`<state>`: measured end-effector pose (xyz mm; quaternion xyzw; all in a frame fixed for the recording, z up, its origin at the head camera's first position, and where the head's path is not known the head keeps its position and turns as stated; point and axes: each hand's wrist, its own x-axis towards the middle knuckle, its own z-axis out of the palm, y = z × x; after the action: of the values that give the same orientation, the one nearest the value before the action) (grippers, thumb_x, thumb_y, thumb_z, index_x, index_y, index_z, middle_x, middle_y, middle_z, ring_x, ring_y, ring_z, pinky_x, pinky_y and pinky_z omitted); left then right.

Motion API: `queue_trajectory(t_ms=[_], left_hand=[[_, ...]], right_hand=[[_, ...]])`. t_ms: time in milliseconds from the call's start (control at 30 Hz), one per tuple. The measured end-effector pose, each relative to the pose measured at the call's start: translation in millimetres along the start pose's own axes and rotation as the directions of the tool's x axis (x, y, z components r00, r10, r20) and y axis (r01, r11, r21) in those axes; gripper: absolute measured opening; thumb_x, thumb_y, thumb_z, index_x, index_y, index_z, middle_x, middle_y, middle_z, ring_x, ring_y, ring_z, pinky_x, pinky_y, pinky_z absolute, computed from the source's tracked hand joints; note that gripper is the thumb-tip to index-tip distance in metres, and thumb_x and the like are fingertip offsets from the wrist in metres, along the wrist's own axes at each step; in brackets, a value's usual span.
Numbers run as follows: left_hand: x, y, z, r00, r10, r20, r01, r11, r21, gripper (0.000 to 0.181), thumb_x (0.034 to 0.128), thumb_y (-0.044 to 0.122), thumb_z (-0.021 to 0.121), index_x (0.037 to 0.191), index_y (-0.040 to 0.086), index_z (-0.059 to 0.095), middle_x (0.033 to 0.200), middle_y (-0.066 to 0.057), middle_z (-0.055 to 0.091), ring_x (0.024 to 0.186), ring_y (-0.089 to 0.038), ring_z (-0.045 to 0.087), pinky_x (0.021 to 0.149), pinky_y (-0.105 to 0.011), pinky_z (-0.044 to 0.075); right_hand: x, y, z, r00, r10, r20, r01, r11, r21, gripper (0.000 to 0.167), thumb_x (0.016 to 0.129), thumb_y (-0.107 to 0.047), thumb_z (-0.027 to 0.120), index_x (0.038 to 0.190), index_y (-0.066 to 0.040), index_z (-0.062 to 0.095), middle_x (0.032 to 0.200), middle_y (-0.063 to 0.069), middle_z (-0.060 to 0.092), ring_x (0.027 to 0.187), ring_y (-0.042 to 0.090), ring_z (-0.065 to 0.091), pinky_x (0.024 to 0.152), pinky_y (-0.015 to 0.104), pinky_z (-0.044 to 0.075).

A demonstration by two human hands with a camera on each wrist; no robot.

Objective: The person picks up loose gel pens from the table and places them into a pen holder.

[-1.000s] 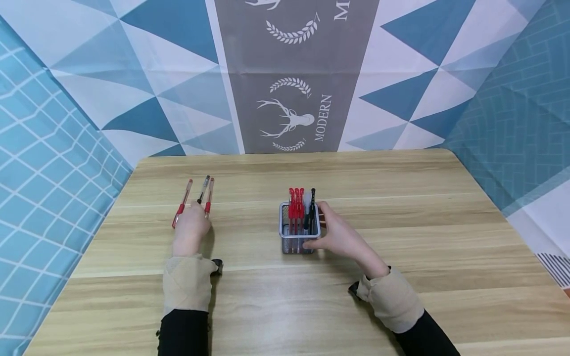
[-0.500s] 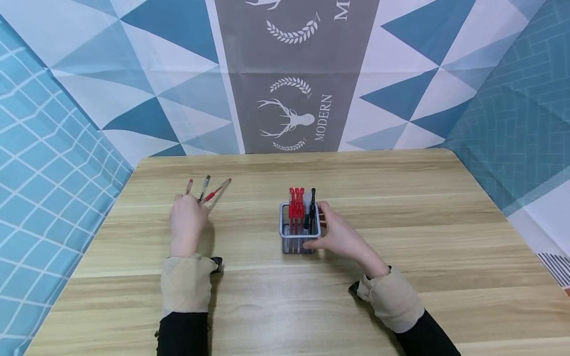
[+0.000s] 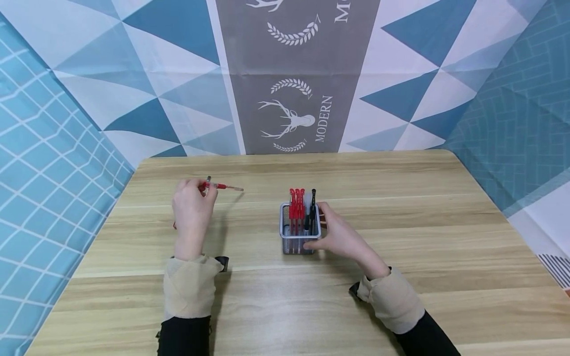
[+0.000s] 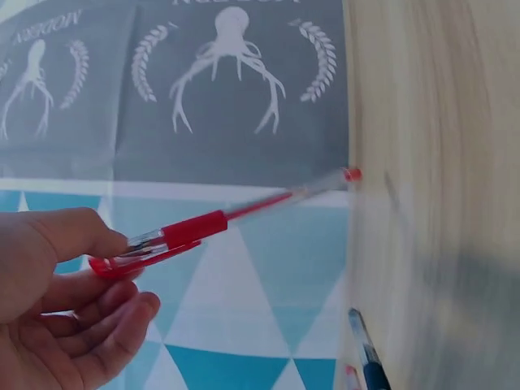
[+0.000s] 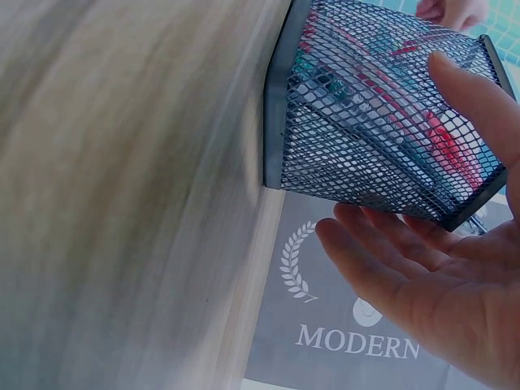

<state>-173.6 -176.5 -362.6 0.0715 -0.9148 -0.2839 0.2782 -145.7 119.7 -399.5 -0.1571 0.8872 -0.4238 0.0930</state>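
My left hand [image 3: 192, 210] pinches a red pen [image 3: 222, 187] between thumb and fingers, raised off the table. In the left wrist view the pen [image 4: 195, 230] is angled, its clear barrel pointing away from the hand. My right hand [image 3: 343, 240] holds the right side of a mesh pen holder [image 3: 300, 237], thumb in front and fingers behind. Several red pens [image 3: 296, 203] and a black pen [image 3: 313, 203] stand in it. The right wrist view shows the mesh wall [image 5: 349, 146] close beside the thumb and fingers.
A black pen [image 4: 372, 367] and part of a red pen [image 4: 351, 376] lie on the wooden table [image 3: 285, 296] under the left hand, mostly hidden from the head camera. Patterned cloth [image 3: 294, 74] hangs behind the table's far edge, with blue cloth along both sides.
My left hand has picked the rightmost red pen off the table, turned it to point rightward and lifted it. The right hand and pen holder have stayed in place.
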Motion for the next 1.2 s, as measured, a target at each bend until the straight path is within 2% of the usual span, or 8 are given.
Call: queue_trajectory(t_ms=[333,500,600,733,833,900,1033,1200], left_hand=[[-3.9,22.9,-9.7,0.996,0.068,-0.054,-0.074,0.990,-0.124,0.021,0.0869,0.016,0.057,0.093,-0.003,0.061,0.088,-0.016,0.061,0.078,-0.027,0.060,0.071,-0.038,0.051],[-9.3,39.0,-17.2,0.995,0.087,-0.047,-0.096,0.961,-0.258,0.022,0.0870,0.020,0.059,0.097,0.000,0.060,0.089,-0.013,0.064,0.079,-0.023,0.062,0.072,-0.035,0.053],[-14.9,51.4,-19.4,0.990,0.116,-0.076,-0.136,0.923,-0.360,0.024,0.0861,0.021,0.060,0.098,0.000,0.060,0.089,-0.011,0.064,0.078,-0.019,0.061,0.073,-0.025,0.052],[-24.0,68.4,-21.2,0.986,0.129,-0.104,-0.164,0.843,-0.512,0.024,0.0859,0.021,0.060,0.098,0.000,0.060,0.088,-0.009,0.065,0.076,-0.010,0.060,0.071,-0.016,0.049],[-30.0,78.3,-21.4,0.985,0.140,-0.098,-0.171,0.789,-0.590,0.023,0.0859,0.019,0.061,0.099,0.000,0.060,0.088,-0.008,0.065,0.074,-0.007,0.060,0.070,-0.016,0.050],[-32.7,82.7,-19.6,0.983,0.159,-0.092,-0.182,0.768,-0.614,0.023,0.0861,0.018,0.060,0.099,-0.001,0.059,0.088,-0.008,0.064,0.074,-0.009,0.061,0.070,-0.017,0.051],[-36.1,87.9,-12.3,0.976,0.206,-0.078,-0.209,0.760,-0.616,0.022,0.0857,0.015,0.061,0.098,-0.002,0.059,0.087,-0.009,0.064,0.075,-0.013,0.062,0.069,-0.017,0.051],[-39.7,92.5,-3.1,0.965,0.255,-0.065,-0.247,0.790,-0.562,0.018,0.0846,0.014,0.062,0.095,0.000,0.060,0.086,-0.009,0.065,0.073,-0.014,0.061,0.065,-0.019,0.051]], right_hand=[[-0.5,0.0,0.6,1.000,0.001,0.001,-0.001,1.000,-0.011,0.088,0.061,-0.022,0.082,0.132,-0.010,0.032,0.123,0.009,0.052,0.114,0.028,0.050,0.096,0.043,0.041],[-0.6,-0.2,0.7,1.000,0.006,-0.001,-0.007,1.000,-0.012,0.088,0.061,-0.022,0.082,0.132,-0.011,0.032,0.122,0.009,0.052,0.114,0.027,0.050,0.096,0.043,0.041],[-0.6,-0.1,0.9,1.000,0.006,-0.003,-0.006,1.000,-0.011,0.087,0.060,-0.022,0.082,0.131,-0.011,0.033,0.122,0.009,0.052,0.114,0.027,0.050,0.096,0.043,0.041],[-0.2,0.2,1.4,1.000,0.002,-0.004,-0.002,1.000,-0.008,0.086,0.060,-0.021,0.083,0.130,-0.011,0.034,0.122,0.008,0.053,0.113,0.027,0.051,0.096,0.042,0.042],[-0.1,0.5,1.4,1.000,-0.004,-0.002,0.004,1.000,0.000,0.086,0.060,-0.020,0.083,0.130,-0.010,0.034,0.122,0.009,0.052,0.113,0.027,0.051,0.095,0.043,0.042],[-0.2,0.5,1.3,1.000,-0.006,-0.002,0.006,1.000,0.003,0.085,0.060,-0.020,0.083,0.129,-0.010,0.034,0.122,0.009,0.052,0.113,0.027,0.051,0.095,0.043,0.042],[-0.5,0.5,0.9,1.000,-0.003,-0.001,0.003,1.000,-0.001,0.086,0.060,-0.021,0.083,0.130,-0.010,0.034,0.123,0.009,0.052,0.113,0.027,0.051,0.095,0.043,0.042],[-0.1,0.7,0.8,1.000,-0.005,-0.001,0.005,1.000,-0.003,0.086,0.060,-0.021,0.083,0.130,-0.010,0.034,0.122,0.009,0.052,0.113,0.027,0.051,0.095,0.043,0.042]])
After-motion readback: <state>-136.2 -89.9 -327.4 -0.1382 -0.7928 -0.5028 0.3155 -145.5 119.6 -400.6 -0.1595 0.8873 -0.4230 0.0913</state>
